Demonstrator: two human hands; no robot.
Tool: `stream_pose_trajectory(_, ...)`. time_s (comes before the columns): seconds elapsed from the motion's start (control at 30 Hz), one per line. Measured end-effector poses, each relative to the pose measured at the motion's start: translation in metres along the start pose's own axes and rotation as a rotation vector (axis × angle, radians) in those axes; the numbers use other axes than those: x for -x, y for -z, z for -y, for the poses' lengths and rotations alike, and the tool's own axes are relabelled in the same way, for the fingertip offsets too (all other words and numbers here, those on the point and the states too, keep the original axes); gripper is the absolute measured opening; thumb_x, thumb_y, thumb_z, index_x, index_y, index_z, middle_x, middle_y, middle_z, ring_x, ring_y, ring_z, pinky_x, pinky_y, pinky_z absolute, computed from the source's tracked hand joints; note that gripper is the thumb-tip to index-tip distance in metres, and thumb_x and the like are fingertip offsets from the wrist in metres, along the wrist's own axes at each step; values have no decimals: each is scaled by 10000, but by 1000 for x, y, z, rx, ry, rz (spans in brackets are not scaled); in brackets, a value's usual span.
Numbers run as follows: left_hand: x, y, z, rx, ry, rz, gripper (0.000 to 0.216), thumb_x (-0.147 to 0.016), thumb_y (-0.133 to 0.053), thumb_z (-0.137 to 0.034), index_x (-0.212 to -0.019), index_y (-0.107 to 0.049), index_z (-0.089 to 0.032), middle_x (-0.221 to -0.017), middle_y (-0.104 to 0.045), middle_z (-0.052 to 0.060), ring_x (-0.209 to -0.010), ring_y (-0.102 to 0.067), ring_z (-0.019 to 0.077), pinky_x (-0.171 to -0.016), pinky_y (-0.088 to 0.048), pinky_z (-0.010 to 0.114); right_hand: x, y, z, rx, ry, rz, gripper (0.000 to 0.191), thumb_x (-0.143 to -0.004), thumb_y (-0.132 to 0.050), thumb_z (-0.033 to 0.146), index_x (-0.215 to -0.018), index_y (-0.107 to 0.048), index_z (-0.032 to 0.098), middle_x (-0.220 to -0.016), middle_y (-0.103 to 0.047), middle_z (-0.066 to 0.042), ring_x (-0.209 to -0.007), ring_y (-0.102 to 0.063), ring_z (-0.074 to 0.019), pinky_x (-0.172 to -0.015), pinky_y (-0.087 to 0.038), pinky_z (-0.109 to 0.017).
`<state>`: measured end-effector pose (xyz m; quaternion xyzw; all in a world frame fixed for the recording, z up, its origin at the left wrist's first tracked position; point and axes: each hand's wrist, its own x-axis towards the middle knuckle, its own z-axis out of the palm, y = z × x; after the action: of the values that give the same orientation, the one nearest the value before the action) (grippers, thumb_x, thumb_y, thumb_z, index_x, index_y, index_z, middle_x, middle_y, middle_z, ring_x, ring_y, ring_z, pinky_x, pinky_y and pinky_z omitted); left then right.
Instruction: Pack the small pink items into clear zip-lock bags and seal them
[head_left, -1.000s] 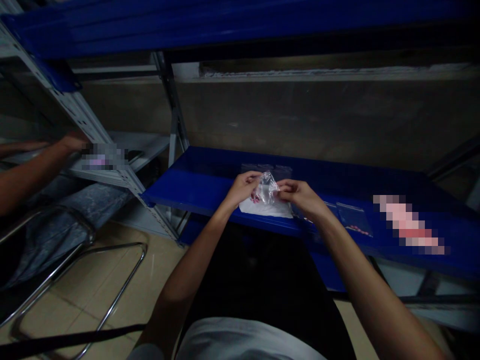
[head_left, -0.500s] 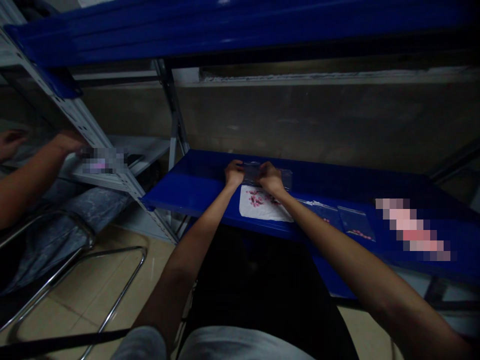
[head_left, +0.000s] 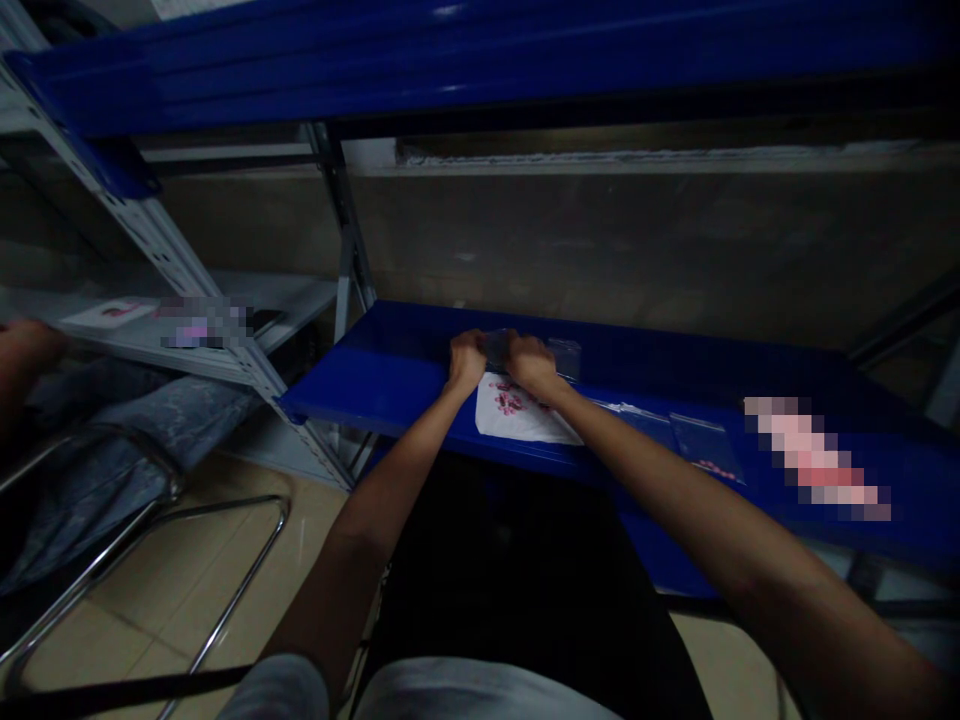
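Observation:
Between my hands, above the white cloth, is a small clear plastic bag [head_left: 496, 347]. My left hand [head_left: 468, 361] has its fingers closed on the bag's left edge. My right hand [head_left: 531, 364] grips the bag from the right, its fingertips mostly hidden behind the knuckles. Just below them a white cloth [head_left: 517, 422] with a pink and dark red pattern lies flat, partly covered by my right forearm. Another clear bag [head_left: 565, 358] lies to the right of my right hand.
Clear zip bags [head_left: 705, 447] with small pink pieces lie on the blue shelf [head_left: 405, 360], right of my forearm. Farther right is a blurred-out pinkish item [head_left: 817, 455]. At left, a co-worker's hand [head_left: 30, 345] shows near a grey shelf [head_left: 300, 293] and a metal-framed chair [head_left: 240, 590].
My right hand has shifted slightly left, closer to my left hand along the bag. The co-worker's arm has drawn back leftwards, uncovering a white patterned piece on the grey shelf.

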<state>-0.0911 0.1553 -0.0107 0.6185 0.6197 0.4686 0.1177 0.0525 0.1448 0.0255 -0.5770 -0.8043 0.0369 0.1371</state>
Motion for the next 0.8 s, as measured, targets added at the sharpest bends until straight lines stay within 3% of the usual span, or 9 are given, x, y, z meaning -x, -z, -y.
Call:
stream_pose_trajectory(0.2,20,9,-38,-86,-98,-79,276,-904,-527,-75,-1075,-727,-162,-1151,-649,156,-1120,-595,270,-1040,-451,397,34,19,-21,-71,19,-23,357,-991,-518,323,-1310,-600,187,-1292,-651,-196,-1083,-679,-310,-835,-521,-354)
stream_pose_trajectory(0.3,36,3,-70,-39,-204,68,248,-922,-560,-128,-1091,-739,-150,-1093,-673,144,-1048,-627,255,-1007,-469,369,58,32,-60,-111,37,-55,312,-960,-561,342,-1213,-676,198,-1204,-714,-162,-1047,-695,-295,-825,-505,-333)
stream_pose_trajectory(0.47,66,-37,-112,-12,-481,504,284,-945,-639,-291,-1157,-728,-124,-1060,-703,127,-1028,-654,244,-999,-485,357,93,53,-145,-179,8,35,198,-851,-662,289,-1012,-754,219,-939,-787,-86,-810,-727,-244,-682,-481,-294)
stream_pose_trajectory(0.6,80,-72,-125,-243,-619,578,266,-942,-626,-231,-1150,-707,-88,-1194,-650,183,-1167,-595,301,-1060,-449,419,112,54,-183,-263,-114,114,143,-748,-732,270,-883,-744,225,-748,-766,-42,-651,-706,-212,-578,-452,-271)
stream_pose_trajectory(0.7,80,-87,-127,-367,-572,591,212,-936,-597,-185,-1093,-710,-96,-1206,-640,193,-1164,-588,322,-1019,-467,429,120,50,-189,-271,-159,169,124,-712,-751,250,-830,-721,225,-678,-742,-21,-626,-695,-204,-565,-443,-267)
stream_pose_trajectory(0.8,74,-94,-126,-346,-512,602,181,-917,-612,-164,-1062,-709,-120,-1151,-667,181,-1118,-612,316,-1004,-470,436,125,45,-189,-272,-158,153,156,-701,-753,231,-854,-728,229,-678,-739,-14,-623,-688,-196,-562,-434,-265)
